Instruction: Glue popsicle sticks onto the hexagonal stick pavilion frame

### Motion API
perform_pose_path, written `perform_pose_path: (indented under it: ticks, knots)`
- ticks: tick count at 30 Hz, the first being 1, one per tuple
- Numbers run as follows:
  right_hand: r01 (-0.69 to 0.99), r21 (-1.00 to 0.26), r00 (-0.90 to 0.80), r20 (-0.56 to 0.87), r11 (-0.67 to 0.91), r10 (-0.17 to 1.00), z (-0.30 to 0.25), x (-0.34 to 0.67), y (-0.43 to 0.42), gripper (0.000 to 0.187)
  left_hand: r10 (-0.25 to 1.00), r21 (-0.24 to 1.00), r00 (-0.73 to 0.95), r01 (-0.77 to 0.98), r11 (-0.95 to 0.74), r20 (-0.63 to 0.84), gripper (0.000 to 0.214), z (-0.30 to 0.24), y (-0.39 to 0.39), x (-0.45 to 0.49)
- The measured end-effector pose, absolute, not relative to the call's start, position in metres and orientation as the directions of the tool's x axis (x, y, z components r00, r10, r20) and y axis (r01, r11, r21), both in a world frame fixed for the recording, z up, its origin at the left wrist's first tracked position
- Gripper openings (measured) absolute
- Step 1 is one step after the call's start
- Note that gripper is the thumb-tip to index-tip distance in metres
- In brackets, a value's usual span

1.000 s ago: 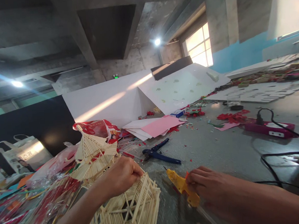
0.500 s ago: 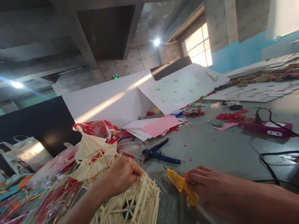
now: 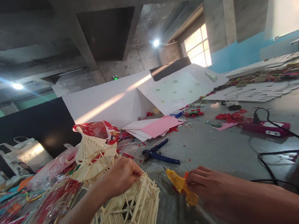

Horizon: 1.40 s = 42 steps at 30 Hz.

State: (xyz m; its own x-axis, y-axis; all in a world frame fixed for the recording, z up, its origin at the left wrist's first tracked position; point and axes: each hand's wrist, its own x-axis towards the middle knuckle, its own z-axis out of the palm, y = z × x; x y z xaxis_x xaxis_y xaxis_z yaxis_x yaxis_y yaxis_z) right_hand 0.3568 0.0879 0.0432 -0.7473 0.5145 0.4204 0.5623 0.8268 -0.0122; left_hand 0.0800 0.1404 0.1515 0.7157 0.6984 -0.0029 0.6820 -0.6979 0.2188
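My left hand is closed, its fingertips pinched at the upper edge of a model built of thin wooden sticks. Whether they hold the model itself or a separate stick is hidden. The model's spoked, many-sided part faces me, and a tiered, pointed tower of sticks lies just beyond. My right hand has its fingers curled on a yellow hot glue gun near its orange trigger. The gun's metal nozzle points toward the model, apart from it. A clear glue stick trails from its back end.
Blue-handled cutters lie beyond the glue gun. Pink and white sheets are behind them. On the right sits a purple power strip with a black cable. Plastic-wrapped materials crowd the left; white panels stand behind.
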Motion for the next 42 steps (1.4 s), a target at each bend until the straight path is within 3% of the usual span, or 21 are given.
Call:
perform_pose_path:
  ticks: [25,34,42]
  knots:
    - [0.576,0.002,-0.728,0.457,0.817,0.512,0.035,0.36,0.086,0.023,0.687,0.222,0.727,0.67,-0.709,0.002,0.015,0.149,0.141,0.08]
    - [0.564,0.025,-0.758,0.414,0.825,0.505,0.061,0.361,0.07,0.023,0.679,0.218,0.735,0.661,-0.718,0.006,0.015,0.149,0.141,0.079]
    - [0.579,0.037,-0.736,0.453,0.815,0.502,0.026,0.362,0.089,0.023,0.684,0.22,0.73,0.666,-0.713,0.005,0.015,0.148,0.143,0.079]
